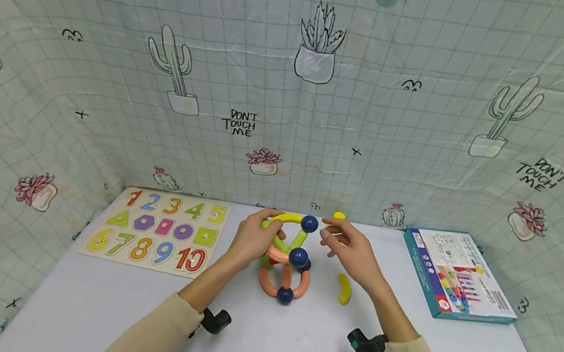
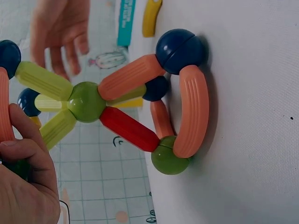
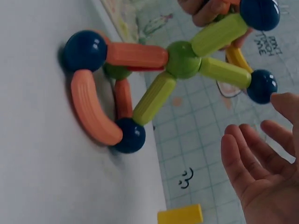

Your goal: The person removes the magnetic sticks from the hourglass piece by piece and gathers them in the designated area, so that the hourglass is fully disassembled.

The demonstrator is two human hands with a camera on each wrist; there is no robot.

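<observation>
A toy structure of magnetic balls and sticks stands on the table, with a green ball (image 2: 87, 101) joining its lower and upper halves. Its base has curved orange sticks (image 3: 93, 109) and a red stick (image 2: 129, 129). My left hand (image 1: 252, 238) holds the upper part at its left side, fingers around a curved orange stick (image 2: 4, 107) near a dark green ball. At the upper right, a blue ball (image 3: 261, 86) caps a light green stick (image 3: 226, 73) and meets a curved yellow stick (image 1: 289, 218). My right hand (image 1: 350, 251), fingers loosely spread, is beside that ball, thumb tip close to it; contact is unclear.
A curved yellow stick (image 1: 344, 289) lies on the table right of the structure, and another yellow piece (image 1: 339, 215) is at the back edge. A number puzzle board (image 1: 231, 217) lies at left. A flat toy box (image 1: 486, 282) lies at right. A patterned cloth (image 1: 358, 114) hangs behind.
</observation>
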